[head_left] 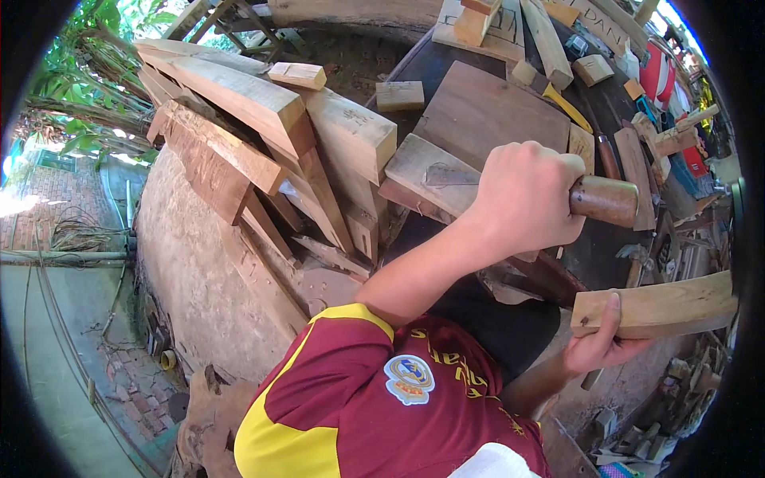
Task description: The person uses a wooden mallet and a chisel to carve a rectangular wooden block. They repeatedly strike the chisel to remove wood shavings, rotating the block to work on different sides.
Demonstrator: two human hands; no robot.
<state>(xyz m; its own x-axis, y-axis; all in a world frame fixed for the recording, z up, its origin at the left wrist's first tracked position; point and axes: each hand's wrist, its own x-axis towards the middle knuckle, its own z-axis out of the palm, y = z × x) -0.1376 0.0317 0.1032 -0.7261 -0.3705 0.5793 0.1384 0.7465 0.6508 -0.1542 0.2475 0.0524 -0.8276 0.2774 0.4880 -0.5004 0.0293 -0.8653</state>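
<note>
My left hand (522,195) is closed round a round brown wooden handle (606,199), held over the dark work table at the centre right; what lies at its hidden end I cannot make out. A pale board (422,163) with a grey patch rests just left of that fist, against a wide brown board (494,111). Lower down at the right, my right hand (606,338) grips a long pale wooden block (661,303), its thumb on the near face and fingers beneath.
Stacked beams and planks (239,95) fill the left and middle. A yellow-handled tool (566,107), loose blocks (594,70) and other tools crowd the table's back right. A weathered pale surface (183,263) stands left, beside a brick-patched ground (143,398). Wood scraps (685,382) lie lower right.
</note>
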